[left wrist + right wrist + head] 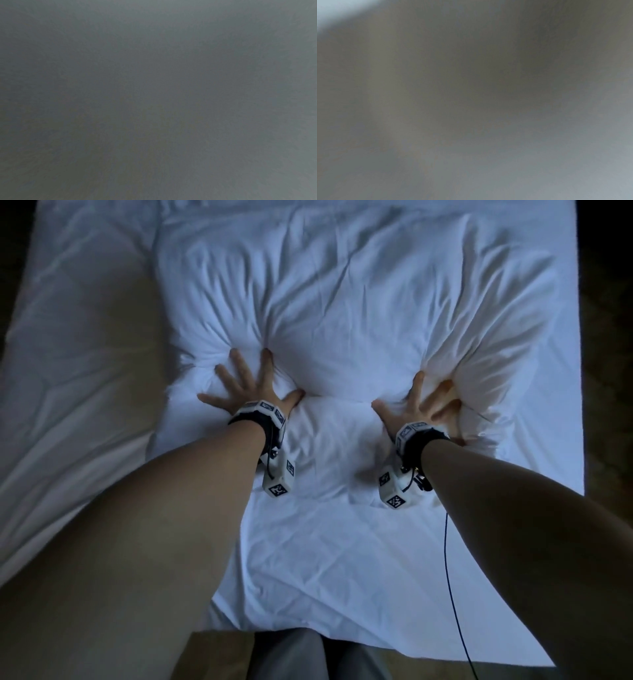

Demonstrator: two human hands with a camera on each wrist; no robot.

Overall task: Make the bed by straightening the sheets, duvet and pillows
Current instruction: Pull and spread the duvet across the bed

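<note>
A puffy white pillow (342,313) lies on the white sheet (359,559) of the bed, seen in the head view. My left hand (245,381) presses flat on the pillow's near left part, fingers spread and sunk into the fabric. My right hand (424,402) presses on its near right part, fingers spread, with the pillow bulging up around them. A white duvet (75,364) lies bunched along the left side of the bed. Both wrist views are dark grey blur and show nothing.
The bed's near edge (376,642) runs just in front of my legs. Dark floor (606,337) lies off the bed's right side. A thin black cable (448,577) hangs from my right wrist over the sheet.
</note>
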